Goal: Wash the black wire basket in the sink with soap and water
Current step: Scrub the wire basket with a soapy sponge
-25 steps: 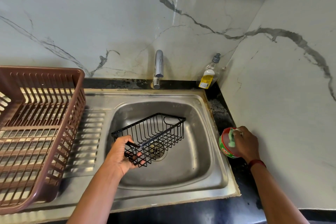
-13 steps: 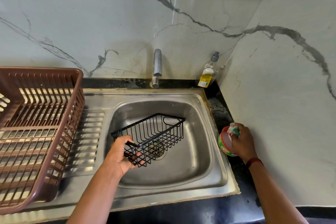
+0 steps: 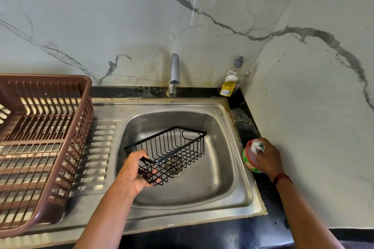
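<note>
The black wire basket [image 3: 174,147] hangs tilted over the steel sink [image 3: 226,188], above the drain. My left hand [image 3: 135,170] grips its near left corner, fingers curled round the rim wire. On the black counter to the right of the sink sits a round green and red soap tub [image 3: 249,162]. My right hand [image 3: 268,157] holds a soapy green and white scrubber [image 3: 257,146] and presses it into the tub.
A brown plastic dish rack [image 3: 40,143] stands on the drainboard at the left. The chrome tap [image 3: 174,75] rises behind the sink; no water runs. A clear liquid bottle [image 3: 230,81] stands in the back right corner. Marble walls close the back and right.
My right hand has shifted the scrubber slightly on the soap tub. My left hand and the basket have stayed where they were.
</note>
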Action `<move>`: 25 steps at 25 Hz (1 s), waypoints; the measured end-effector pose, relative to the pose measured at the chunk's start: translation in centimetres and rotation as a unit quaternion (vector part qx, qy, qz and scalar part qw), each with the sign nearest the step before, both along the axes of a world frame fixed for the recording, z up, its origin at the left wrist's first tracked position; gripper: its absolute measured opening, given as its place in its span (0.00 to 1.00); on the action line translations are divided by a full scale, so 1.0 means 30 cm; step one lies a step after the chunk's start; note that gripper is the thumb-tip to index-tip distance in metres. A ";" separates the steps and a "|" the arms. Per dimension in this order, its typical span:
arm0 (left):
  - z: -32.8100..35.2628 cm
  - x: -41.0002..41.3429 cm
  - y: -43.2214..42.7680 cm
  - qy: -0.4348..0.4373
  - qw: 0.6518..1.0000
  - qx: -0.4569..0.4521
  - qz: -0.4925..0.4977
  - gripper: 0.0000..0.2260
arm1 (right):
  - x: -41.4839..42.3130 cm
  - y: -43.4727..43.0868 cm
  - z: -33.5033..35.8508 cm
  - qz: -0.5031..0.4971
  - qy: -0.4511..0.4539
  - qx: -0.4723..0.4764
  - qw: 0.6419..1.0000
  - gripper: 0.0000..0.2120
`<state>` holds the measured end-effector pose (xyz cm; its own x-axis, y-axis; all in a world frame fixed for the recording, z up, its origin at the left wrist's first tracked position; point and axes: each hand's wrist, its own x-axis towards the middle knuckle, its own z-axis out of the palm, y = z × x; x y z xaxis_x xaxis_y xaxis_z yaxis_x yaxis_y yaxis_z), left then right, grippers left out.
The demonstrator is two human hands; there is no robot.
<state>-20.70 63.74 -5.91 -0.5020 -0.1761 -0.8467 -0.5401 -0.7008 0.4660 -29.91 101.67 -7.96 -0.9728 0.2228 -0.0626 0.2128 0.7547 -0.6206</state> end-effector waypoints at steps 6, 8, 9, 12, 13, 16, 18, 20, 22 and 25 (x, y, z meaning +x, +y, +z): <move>-0.003 0.002 -0.003 0.013 1.000 -0.018 -0.010 0.29 | 0.024 0.023 0.027 -0.064 0.013 -0.171 0.983 0.19; -0.009 0.001 -0.007 0.019 0.999 -0.030 -0.018 0.31 | 0.032 0.017 0.052 -0.117 0.037 -0.213 0.969 0.25; -0.009 0.001 -0.008 0.020 0.999 -0.034 -0.023 0.31 | 0.031 0.016 0.061 -0.144 0.047 -0.222 0.963 0.26; -0.019 -0.005 -0.008 0.020 0.998 -0.045 -0.027 0.32 | 0.021 0.012 0.066 -0.203 0.029 -0.256 0.945 0.21; -0.018 -0.006 -0.007 0.021 0.998 -0.051 -0.026 0.32 | 0.015 0.014 0.060 -0.209 0.010 -0.260 0.943 0.19; -0.033 -0.009 -0.012 0.019 0.997 -0.065 -0.028 0.24 | 0.004 0.014 0.048 -0.211 -0.034 -0.296 0.931 0.11; -0.041 -0.005 -0.015 0.010 0.998 -0.059 -0.029 0.15 | 0.000 0.006 0.060 -0.212 -0.030 -0.292 0.932 0.07; -0.047 -0.004 -0.019 0.013 0.998 -0.057 -0.026 0.12 | -0.014 0.002 0.065 -0.220 -0.017 -0.277 0.935 0.11; -0.043 -0.003 -0.022 0.014 0.999 -0.048 -0.020 0.10 | -0.025 -0.008 0.071 -0.218 -0.009 -0.264 0.939 0.15; -0.039 0.001 -0.021 0.009 1.000 -0.020 -0.018 0.15 | -0.037 -0.051 0.084 -0.218 -0.013 -0.309 0.925 0.14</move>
<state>-20.68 63.10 -7.09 -0.5240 -0.1912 -0.8300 -0.5550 -0.6625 0.5030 -31.02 100.12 -5.45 -0.7951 0.5080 -0.3313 0.4342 0.0953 -0.8958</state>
